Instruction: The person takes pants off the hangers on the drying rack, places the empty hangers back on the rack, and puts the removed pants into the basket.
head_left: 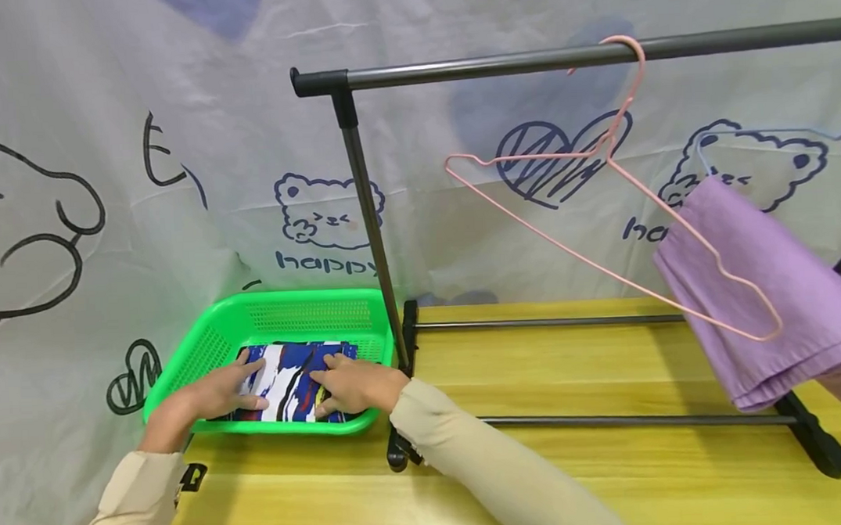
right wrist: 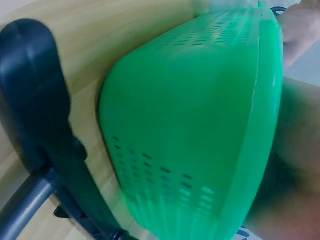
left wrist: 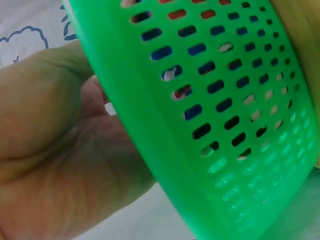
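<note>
A folded cloth (head_left: 285, 382) patterned in blue, white, black and red lies inside a green plastic basket (head_left: 280, 428) at the left of the table. My left hand (head_left: 222, 393) rests on the cloth's left side with fingers spread. On its right side lies my right hand (head_left: 358, 384), fingers extended over the fabric. In the left wrist view, the basket's perforated wall (left wrist: 200, 90) covers the fingers of the left hand (left wrist: 65, 140). The right wrist view shows the basket's outer end (right wrist: 185, 100), with the right hand mostly hidden behind its rim.
A dark metal clothes rack (head_left: 364, 187) stands right beside the basket. From its bar hangs a bare pink hanger (head_left: 568, 248). Farther right, purple cloth (head_left: 767, 286) hangs by a pale blue hanger (head_left: 774, 131). A printed curtain (head_left: 419, 239) backs the wooden table (head_left: 318, 494).
</note>
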A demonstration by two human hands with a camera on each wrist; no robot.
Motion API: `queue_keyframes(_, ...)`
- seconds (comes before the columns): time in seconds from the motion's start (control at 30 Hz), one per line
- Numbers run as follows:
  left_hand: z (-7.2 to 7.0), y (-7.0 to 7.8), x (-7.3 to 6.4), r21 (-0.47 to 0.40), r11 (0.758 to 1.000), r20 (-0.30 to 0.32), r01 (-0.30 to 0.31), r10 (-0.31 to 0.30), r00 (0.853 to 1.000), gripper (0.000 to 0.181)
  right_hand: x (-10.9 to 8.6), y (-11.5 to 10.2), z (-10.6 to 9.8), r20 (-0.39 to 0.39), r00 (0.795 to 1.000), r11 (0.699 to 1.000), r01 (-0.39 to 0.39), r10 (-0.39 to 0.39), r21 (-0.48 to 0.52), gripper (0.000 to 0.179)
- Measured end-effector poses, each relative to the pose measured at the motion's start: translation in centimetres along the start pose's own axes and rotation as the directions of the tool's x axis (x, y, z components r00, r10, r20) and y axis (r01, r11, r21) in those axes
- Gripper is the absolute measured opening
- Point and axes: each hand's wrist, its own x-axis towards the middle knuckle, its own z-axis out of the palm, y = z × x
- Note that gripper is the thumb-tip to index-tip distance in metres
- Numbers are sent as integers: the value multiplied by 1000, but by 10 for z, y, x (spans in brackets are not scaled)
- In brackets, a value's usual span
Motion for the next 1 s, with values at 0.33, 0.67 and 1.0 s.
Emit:
queue_keyframes(0.33, 5, 4, 1, 36, 998, -12, 60, -59, 998, 86, -1, -5, 2, 1, 1000, 999, -13, 13, -31, 71)
queue_keyframes(0.67, 4, 14, 7, 90, 996, -81, 10, -3, 997, 73, -15, 7, -8, -90, 994, 998, 60, -61, -18, 52)
queue_keyframes(1.0, 8, 26, 3, 89, 992, -223, -89, 107, 969, 57, -70, 17, -33, -257, 947, 980, 196, -193, -14, 37)
